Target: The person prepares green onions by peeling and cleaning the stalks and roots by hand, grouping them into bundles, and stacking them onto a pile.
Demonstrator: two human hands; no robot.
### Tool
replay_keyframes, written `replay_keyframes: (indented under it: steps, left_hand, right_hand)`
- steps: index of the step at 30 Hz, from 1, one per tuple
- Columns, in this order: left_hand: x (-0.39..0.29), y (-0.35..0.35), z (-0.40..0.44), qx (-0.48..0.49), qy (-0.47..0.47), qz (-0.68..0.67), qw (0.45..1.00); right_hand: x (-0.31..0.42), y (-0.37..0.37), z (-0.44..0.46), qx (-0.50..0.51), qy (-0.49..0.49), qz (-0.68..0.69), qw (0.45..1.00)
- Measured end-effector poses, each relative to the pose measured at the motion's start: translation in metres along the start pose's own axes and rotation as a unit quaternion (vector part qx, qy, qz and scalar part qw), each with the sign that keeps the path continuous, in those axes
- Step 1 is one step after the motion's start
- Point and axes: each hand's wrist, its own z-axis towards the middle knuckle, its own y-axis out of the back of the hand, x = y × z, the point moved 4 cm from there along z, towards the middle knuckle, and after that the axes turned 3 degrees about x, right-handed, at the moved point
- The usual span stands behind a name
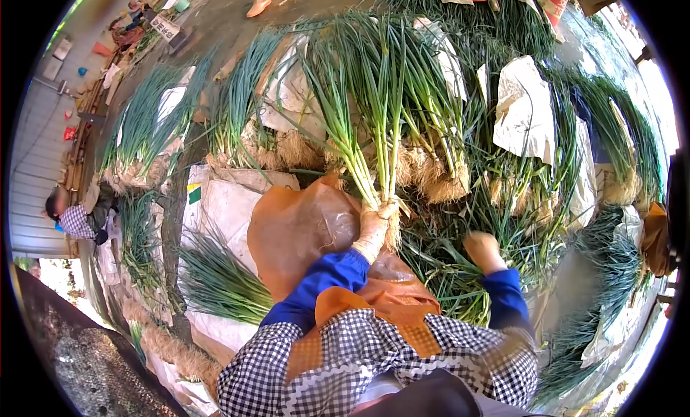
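My left hand (pixel 374 228) is wrapped round the root end of a bunch of green onions (pixel 374 158). Their pale stalks rise from the fist and the long green leaves fan out away from me. Fine roots hang out beside the fingers. To the right, my right hand (pixel 484 250) is over loose green onion leaves (pixel 449 273), its fingers rounded and smeared by motion, so what is in them cannot be made out. An orange-brown apron (pixel 305 226) covers my lap under the left forearm.
Bundles with bushy roots (pixel 442 183) lie in a row ahead, with white sacks (pixel 525 104) among them. A smaller bunch (pixel 223 277) rests on white sacking at the left. Another person (pixel 85 217) sits far left; a boot (pixel 259 3) shows at the top.
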Motion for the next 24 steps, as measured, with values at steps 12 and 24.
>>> replay_keyframes:
  steps: [12, 24]
  left_hand:
    - [-0.006, -0.002, -0.004, 0.001, -0.064, 0.252, 0.966]
    - [-0.014, 0.015, 0.000, -0.082, 0.095, -0.100, 0.987]
  right_hand:
    - [0.131, 0.149, 0.160, -0.327, 0.147, 0.505, 0.785]
    - [0.126, 0.153, 0.048, -0.059, 0.259, 0.815, 0.515]
